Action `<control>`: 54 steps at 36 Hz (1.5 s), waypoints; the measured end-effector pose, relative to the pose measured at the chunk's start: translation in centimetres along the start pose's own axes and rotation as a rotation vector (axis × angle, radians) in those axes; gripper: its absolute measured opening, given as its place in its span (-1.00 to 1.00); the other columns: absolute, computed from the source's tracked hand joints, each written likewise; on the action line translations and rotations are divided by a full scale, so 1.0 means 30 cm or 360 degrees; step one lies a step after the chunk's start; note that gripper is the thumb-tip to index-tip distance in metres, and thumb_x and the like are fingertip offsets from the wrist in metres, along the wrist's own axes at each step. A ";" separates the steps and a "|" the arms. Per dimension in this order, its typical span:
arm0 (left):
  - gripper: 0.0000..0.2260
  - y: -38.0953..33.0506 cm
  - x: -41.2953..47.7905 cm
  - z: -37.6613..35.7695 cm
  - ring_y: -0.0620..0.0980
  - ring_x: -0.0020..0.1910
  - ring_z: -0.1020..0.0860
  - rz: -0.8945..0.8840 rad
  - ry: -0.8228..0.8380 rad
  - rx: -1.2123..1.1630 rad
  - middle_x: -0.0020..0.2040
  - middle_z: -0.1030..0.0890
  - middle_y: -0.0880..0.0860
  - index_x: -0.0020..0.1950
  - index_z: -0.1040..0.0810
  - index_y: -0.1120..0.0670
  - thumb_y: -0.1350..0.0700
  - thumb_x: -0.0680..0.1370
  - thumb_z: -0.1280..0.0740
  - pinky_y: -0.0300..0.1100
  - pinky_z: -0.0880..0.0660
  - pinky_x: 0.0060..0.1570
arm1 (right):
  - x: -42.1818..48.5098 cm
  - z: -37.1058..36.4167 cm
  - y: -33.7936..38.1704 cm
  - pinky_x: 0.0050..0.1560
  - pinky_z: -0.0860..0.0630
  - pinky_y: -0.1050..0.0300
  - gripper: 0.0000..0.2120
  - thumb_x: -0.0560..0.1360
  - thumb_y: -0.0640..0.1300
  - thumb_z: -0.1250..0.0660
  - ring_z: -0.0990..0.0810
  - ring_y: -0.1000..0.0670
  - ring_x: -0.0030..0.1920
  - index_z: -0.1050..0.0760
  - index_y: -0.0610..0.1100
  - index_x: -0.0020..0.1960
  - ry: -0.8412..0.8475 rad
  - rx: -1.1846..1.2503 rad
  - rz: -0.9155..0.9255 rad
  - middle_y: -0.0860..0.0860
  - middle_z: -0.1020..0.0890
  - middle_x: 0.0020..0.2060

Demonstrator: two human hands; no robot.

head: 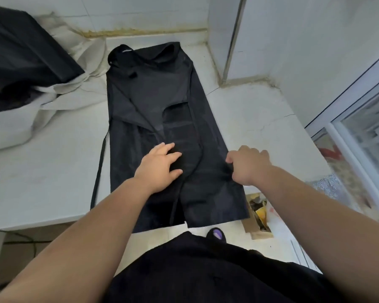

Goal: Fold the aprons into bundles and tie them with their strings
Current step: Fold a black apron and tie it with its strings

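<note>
— Where does the apron point(153, 95) lie?
— Lengthwise on the table point(42, 171), under both grips. Left grip point(160, 165): fingers spread, pressing the cloth flat. Right grip point(247, 165): curled, pinching the apron's edge; its fingertips are hidden beneath the knuckles.
— And the strings?
— One string point(99, 167) trails outside the left grip. Elsewhere it is black on black and hard to trace.

Matt black cloth apron point(153, 101) lies on a smooth, cracked white stone-like counter point(249, 110).
</note>
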State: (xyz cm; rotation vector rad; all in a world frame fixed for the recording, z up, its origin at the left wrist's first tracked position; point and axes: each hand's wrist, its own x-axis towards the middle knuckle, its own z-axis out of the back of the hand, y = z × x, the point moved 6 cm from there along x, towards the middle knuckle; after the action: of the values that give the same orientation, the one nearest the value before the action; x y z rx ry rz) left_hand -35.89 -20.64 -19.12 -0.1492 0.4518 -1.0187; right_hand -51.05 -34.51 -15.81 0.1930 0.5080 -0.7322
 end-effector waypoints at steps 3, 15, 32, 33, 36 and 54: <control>-0.55 0.010 -0.054 0.023 0.03 0.49 -0.12 0.0017 -0.0192 -0.0051 0.52 -0.20 -0.03 0.46 -0.34 -0.06 -0.08 0.58 -0.26 -0.01 -0.17 0.42 | -0.040 -0.018 0.026 0.15 -0.30 0.02 -0.55 0.49 -0.20 -0.20 -0.44 -0.12 0.16 -0.35 0.06 0.35 -0.0244 0.0007 -0.0008 -0.06 -0.45 0.18; -0.65 0.228 -0.232 0.038 0.03 0.37 -0.34 0.0299 -0.0293 -0.0182 0.38 -0.42 0.00 0.38 -0.45 0.04 0.03 0.60 -0.22 -0.03 -0.33 0.34 | -0.086 -0.027 0.196 0.14 -0.38 0.01 -0.63 0.55 -0.10 -0.12 -0.49 -0.15 0.18 -0.37 -0.05 0.35 -0.0381 0.0365 -0.0032 -0.07 -0.51 0.23; -0.61 0.443 -0.092 0.234 0.08 0.37 -0.37 0.0709 -0.0361 -0.0542 0.42 -0.39 0.09 0.45 -0.36 0.05 0.06 0.61 -0.21 -0.12 -0.29 0.33 | 0.258 0.219 0.428 0.15 -0.40 0.11 -0.52 0.54 -0.07 -0.25 -0.45 -0.06 0.28 -0.29 -0.08 0.43 -0.0274 0.0921 0.0303 -0.06 -0.48 0.29; -0.60 0.452 -0.073 0.241 0.08 0.38 -0.36 0.0721 -0.0341 -0.0549 0.43 -0.38 0.08 0.46 -0.35 0.06 0.06 0.62 -0.21 -0.12 -0.28 0.33 | 0.289 0.237 0.447 0.14 -0.40 0.12 -0.51 0.53 -0.07 -0.26 -0.45 -0.06 0.28 -0.28 -0.08 0.44 -0.0255 0.0924 0.0333 -0.07 -0.48 0.29; -0.60 0.487 -0.015 0.267 0.07 0.39 -0.35 0.0762 -0.0321 -0.0550 0.43 -0.37 0.09 0.46 -0.34 0.06 0.05 0.62 -0.21 -0.12 -0.27 0.34 | 0.388 0.284 0.508 0.11 -0.40 0.13 -0.49 0.53 -0.07 -0.27 -0.47 -0.06 0.25 -0.25 -0.08 0.45 -0.0205 0.0914 0.0407 -0.07 -0.47 0.28; -0.52 0.604 0.347 0.335 0.18 0.13 -0.49 0.0966 -0.0248 -0.0635 0.17 -0.48 0.17 0.28 -0.38 0.15 -0.09 0.49 -0.38 0.01 -0.47 0.10 | 0.719 0.323 0.366 0.07 -0.47 0.03 -0.38 0.46 0.01 -0.38 -0.51 -0.20 0.14 -0.27 -0.34 0.33 0.0054 0.1054 -0.0407 -0.19 -0.49 0.20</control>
State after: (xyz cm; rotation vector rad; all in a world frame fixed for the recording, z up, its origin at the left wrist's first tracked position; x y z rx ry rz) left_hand -12.69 -20.85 -19.07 -0.4175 0.5120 -0.3106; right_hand -26.36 -42.46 -18.45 0.7688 0.3088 -1.1348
